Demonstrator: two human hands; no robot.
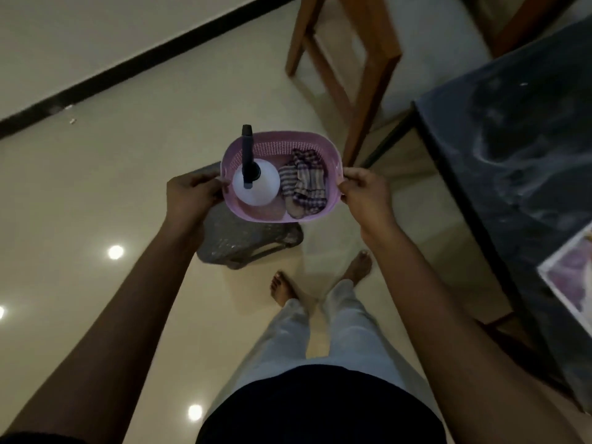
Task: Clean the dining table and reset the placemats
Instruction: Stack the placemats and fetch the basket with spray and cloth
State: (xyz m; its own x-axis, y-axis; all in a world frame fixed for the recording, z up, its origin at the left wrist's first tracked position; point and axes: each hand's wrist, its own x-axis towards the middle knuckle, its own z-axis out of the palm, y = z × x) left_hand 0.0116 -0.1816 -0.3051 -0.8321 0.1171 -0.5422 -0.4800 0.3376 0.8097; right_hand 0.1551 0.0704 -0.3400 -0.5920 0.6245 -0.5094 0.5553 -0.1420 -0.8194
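I hold a pink perforated basket [275, 145] in the air in front of me. My left hand [192, 195] grips its left rim and my right hand [365, 193] pinches its right rim. Inside stand a white spray bottle [256, 187] with a black nozzle and, to its right, a crumpled striped cloth [304, 184]. The dark marbled dining table [519, 139] fills the right side. A placemat with a purple pattern [570, 277] lies at the table's near edge, partly cut off by the frame.
A grey plastic stool [246, 245] stands on the cream tiled floor right below the basket. A wooden chair [349, 68] stands beyond it near the table's corner. My bare feet are just behind the stool. A black skirting strip runs along the wall at the upper left.
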